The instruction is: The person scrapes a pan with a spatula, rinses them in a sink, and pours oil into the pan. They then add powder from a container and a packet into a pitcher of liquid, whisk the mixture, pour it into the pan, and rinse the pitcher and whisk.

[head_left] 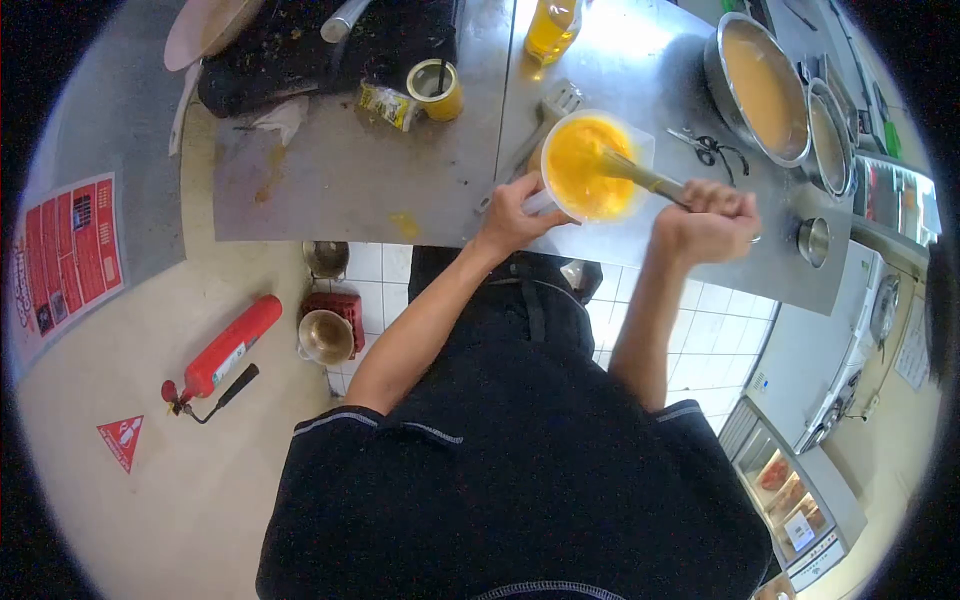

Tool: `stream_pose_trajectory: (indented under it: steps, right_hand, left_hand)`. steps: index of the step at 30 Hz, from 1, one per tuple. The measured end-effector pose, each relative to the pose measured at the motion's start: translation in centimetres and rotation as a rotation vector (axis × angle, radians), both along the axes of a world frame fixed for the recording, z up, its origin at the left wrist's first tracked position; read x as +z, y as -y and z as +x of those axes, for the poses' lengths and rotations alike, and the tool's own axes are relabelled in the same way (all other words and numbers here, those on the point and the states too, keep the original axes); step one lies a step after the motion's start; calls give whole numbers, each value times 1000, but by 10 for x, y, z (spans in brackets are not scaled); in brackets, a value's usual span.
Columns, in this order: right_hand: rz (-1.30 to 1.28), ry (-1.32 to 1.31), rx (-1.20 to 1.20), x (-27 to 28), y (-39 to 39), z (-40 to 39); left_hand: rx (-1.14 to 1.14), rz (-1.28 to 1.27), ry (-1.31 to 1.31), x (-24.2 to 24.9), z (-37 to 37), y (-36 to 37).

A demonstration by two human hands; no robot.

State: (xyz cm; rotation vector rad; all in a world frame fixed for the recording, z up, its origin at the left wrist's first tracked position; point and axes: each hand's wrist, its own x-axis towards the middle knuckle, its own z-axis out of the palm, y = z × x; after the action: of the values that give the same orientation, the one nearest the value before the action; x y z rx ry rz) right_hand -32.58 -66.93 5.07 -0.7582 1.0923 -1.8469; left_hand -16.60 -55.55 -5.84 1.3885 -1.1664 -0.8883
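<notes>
A clear plastic jug with yellow liquid in it stands near the front edge of the steel table. My left hand is closed round the jug's handle at its near left side. In my right hand is the handle of a whisk, which slants down to the left into the liquid; the whisk's lower end is hidden in the yellow. Just behind the jug lies a slotted metal spatula, partly covered by it.
Scissors and a steel bowl of orange-brown liquid are on the right, with a small metal cup nearer. An oil bottle stands behind the jug. Left are an open yellow can and a packet.
</notes>
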Motion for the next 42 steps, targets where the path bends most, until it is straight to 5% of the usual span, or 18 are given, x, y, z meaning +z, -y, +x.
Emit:
stream_pose_trajectory:
  steps: [2, 3, 6, 16, 19, 24, 29, 33, 42]
  right_hand:
    - [9, -353, -221, -45, -2, 21]
    - [233, -61, -64, -45, -4, 29]
    - [293, 62, 99, 17, 8, 14]
    - [-201, 38, 477, 139, -19, 1]
    - [-290, -4, 508, 158, -22, 5]
    - [-356, -87, 507, 157, -20, -1]
    - [-160, -166, 362, 143, -21, -15]
    - [-336, -76, 579, 160, -20, -34]
    - [-290, -91, 672, 184, -17, -24]
  left_hand:
    - [5, -18, 7, -4, 0, 3]
    - [16, -41, 8, -3, -1, 4]
    - [21, -57, -28, 1, -2, 2]
    - [-18, -232, -99, -20, -1, -5]
    - [47, -335, 106, -16, -4, 2]
    - [79, -344, 58, -20, -7, 8]
    - [121, -442, 13, -14, -6, 11]
    - [123, -430, 0, -13, 0, 14]
    - [133, -350, -37, 9, 8, 11]
